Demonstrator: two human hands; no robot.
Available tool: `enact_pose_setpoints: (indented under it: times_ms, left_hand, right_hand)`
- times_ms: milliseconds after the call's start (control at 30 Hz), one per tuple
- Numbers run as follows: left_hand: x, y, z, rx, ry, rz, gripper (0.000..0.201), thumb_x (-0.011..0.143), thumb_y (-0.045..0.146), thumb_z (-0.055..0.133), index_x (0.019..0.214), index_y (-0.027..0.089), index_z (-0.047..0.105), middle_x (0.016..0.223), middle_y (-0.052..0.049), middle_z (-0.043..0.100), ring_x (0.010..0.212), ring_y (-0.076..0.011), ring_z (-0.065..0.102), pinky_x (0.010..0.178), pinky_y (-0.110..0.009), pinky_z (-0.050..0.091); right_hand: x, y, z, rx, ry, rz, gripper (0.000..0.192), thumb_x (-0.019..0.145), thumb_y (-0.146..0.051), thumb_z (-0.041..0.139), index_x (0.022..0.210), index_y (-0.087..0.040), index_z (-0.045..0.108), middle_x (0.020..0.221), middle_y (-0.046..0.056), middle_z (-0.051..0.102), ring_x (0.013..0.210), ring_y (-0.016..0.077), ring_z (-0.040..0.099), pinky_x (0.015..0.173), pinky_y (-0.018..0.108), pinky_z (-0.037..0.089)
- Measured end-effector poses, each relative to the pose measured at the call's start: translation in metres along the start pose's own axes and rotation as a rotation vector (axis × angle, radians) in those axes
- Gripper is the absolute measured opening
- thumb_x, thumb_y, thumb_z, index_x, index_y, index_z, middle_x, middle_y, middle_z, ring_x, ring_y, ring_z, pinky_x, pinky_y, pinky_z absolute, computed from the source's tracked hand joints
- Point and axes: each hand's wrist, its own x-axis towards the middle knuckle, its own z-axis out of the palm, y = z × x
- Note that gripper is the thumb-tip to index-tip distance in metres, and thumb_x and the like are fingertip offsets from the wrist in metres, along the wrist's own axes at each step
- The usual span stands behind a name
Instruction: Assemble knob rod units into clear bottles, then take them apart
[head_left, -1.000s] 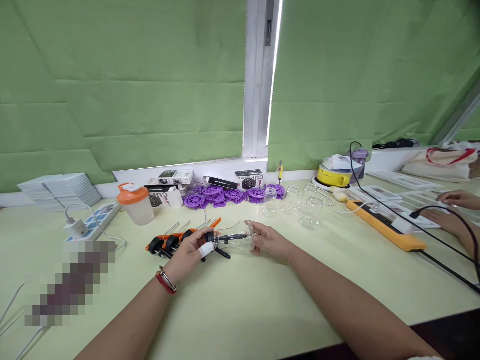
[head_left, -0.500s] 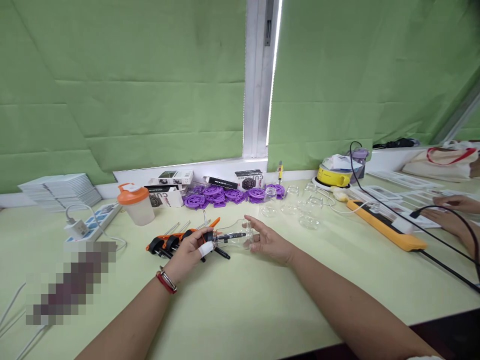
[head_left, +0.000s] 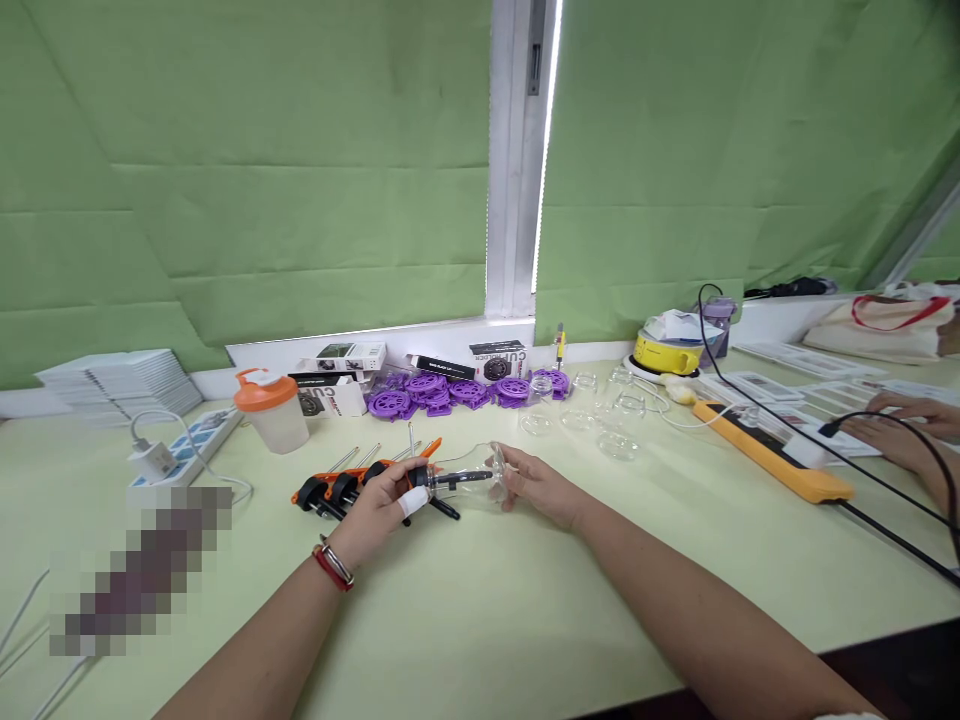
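My left hand (head_left: 379,517), with a white wrap on its thumb, is closed round a black cap (head_left: 421,478). From the cap a black rod (head_left: 465,478) runs sideways into a clear glass bottle (head_left: 486,460), which lies level above the table. The fingers of my right hand (head_left: 538,485) are closed on the bottle's wide base. Just left of and behind my left hand lie several more black caps (head_left: 313,491) with orange handles and thin metallic rods. Some of these parts are hidden by my hand.
Several clear glass bottles (head_left: 619,440) stand at the back right, beside purple wheel-like parts (head_left: 469,393) and small boxes (head_left: 330,395). An orange-lidded shaker (head_left: 274,415) and power strip (head_left: 199,440) are left. Right are an orange power strip (head_left: 772,450), cables and another person's hands (head_left: 900,425).
My right hand's fingers have come closer round the bottle's base, where they were more spread before. The left hand and cap have hardly moved.
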Motion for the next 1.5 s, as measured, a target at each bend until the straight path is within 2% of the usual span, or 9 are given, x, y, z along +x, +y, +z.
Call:
enact_pose_setpoints:
  times_ms: [100, 167, 533, 633, 767, 1067, 1200, 1300, 1500]
  left_hand:
    - [0.0004, -0.0002, -0.0007, -0.007, 0.002, 0.008, 0.051, 0.071, 0.038, 0.07, 0.117, 0.019, 0.057, 0.12, -0.01, 0.062, 0.108, -0.026, 0.056, 0.098, -0.044, 0.04]
    - [0.0006, -0.0006, -0.0012, -0.003, 0.01, 0.005, 0.052, 0.071, 0.038, 0.071, 0.117, 0.018, 0.058, 0.117, -0.01, 0.063, 0.105, -0.0259, 0.057, 0.096, -0.045, 0.041]
    - [-0.0009, -0.0001, 0.0003, -0.002, -0.027, 0.014, 0.053, 0.072, 0.038, 0.07, 0.119, 0.019, 0.057, 0.121, -0.012, 0.061, 0.111, -0.0283, 0.055, 0.098, -0.047, 0.04]
    - [-0.0007, 0.0013, 0.0001, -0.008, -0.022, 0.009, 0.052, 0.072, 0.039, 0.07, 0.119, 0.019, 0.057, 0.121, -0.012, 0.061, 0.11, -0.0279, 0.056, 0.097, -0.046, 0.041]
    - [0.0003, -0.0014, -0.0032, 0.024, -0.013, 0.021, 0.051, 0.073, 0.039, 0.069, 0.119, 0.02, 0.057, 0.122, -0.011, 0.061, 0.107, -0.0278, 0.057, 0.096, -0.046, 0.042]
    - [-0.0007, -0.0007, -0.0001, 0.011, -0.017, 0.017, 0.051, 0.073, 0.038, 0.069, 0.118, 0.02, 0.057, 0.122, -0.012, 0.061, 0.11, -0.0275, 0.055, 0.097, -0.045, 0.041]
    - [-0.0004, 0.0017, 0.0003, -0.004, -0.019, 0.01, 0.051, 0.072, 0.037, 0.07, 0.118, 0.02, 0.057, 0.121, -0.012, 0.061, 0.11, -0.0278, 0.056, 0.097, -0.045, 0.041]
    - [-0.0002, 0.0019, -0.0005, 0.022, -0.008, 0.012, 0.051, 0.073, 0.038, 0.069, 0.119, 0.02, 0.057, 0.121, -0.011, 0.062, 0.106, -0.0272, 0.058, 0.096, -0.045, 0.042]
    - [-0.0008, -0.0001, -0.0006, 0.018, -0.019, 0.02, 0.052, 0.073, 0.038, 0.069, 0.12, 0.019, 0.056, 0.122, -0.011, 0.061, 0.11, -0.0275, 0.056, 0.097, -0.046, 0.041]
  right_hand:
    - [-0.0011, 0.001, -0.0025, 0.033, -0.006, -0.009, 0.078, 0.077, -0.042, 0.068, 0.142, -0.035, 0.024, 0.136, 0.012, 0.033, 0.084, 0.0144, 0.06, 0.071, 0.033, 0.051]
    - [-0.0012, 0.0008, -0.0038, 0.038, -0.023, -0.012, 0.08, 0.074, -0.038, 0.072, 0.14, -0.036, 0.026, 0.134, 0.011, 0.034, 0.086, 0.0149, 0.061, 0.069, 0.032, 0.051]
    - [0.0026, 0.0036, -0.0016, 0.015, 0.025, 0.053, 0.07, 0.081, -0.056, 0.056, 0.133, -0.014, 0.038, 0.081, 0.005, 0.059, 0.065, 0.0154, 0.061, 0.059, 0.03, 0.048]
    - [0.001, 0.0034, -0.0021, 0.026, 0.013, 0.044, 0.071, 0.082, -0.053, 0.057, 0.139, -0.02, 0.032, 0.105, 0.011, 0.056, 0.075, 0.0154, 0.062, 0.066, 0.032, 0.05]
    - [-0.0013, 0.0018, -0.0035, 0.027, -0.01, 0.029, 0.085, 0.073, -0.04, 0.072, 0.142, -0.039, 0.022, 0.136, 0.01, 0.032, 0.085, 0.0135, 0.06, 0.068, 0.03, 0.051]
    - [0.0034, 0.0051, 0.0002, 0.032, 0.028, 0.052, 0.063, 0.08, -0.056, 0.057, 0.13, -0.021, 0.043, 0.09, 0.006, 0.056, 0.065, 0.0131, 0.059, 0.055, 0.026, 0.047]
    - [0.0009, 0.0021, -0.0014, 0.057, -0.023, 0.023, 0.063, 0.081, -0.051, 0.059, 0.134, -0.024, 0.04, 0.112, 0.01, 0.052, 0.08, 0.0146, 0.059, 0.069, 0.032, 0.051]
    - [-0.0006, -0.0002, -0.0044, 0.06, -0.02, 0.007, 0.082, 0.073, -0.04, 0.072, 0.14, -0.037, 0.026, 0.133, 0.011, 0.034, 0.085, 0.0141, 0.059, 0.07, 0.033, 0.051]
    - [0.0017, 0.0025, -0.0049, 0.061, -0.012, 0.018, 0.067, 0.076, -0.044, 0.068, 0.134, -0.033, 0.036, 0.119, 0.009, 0.043, 0.074, 0.0144, 0.064, 0.06, 0.029, 0.05]
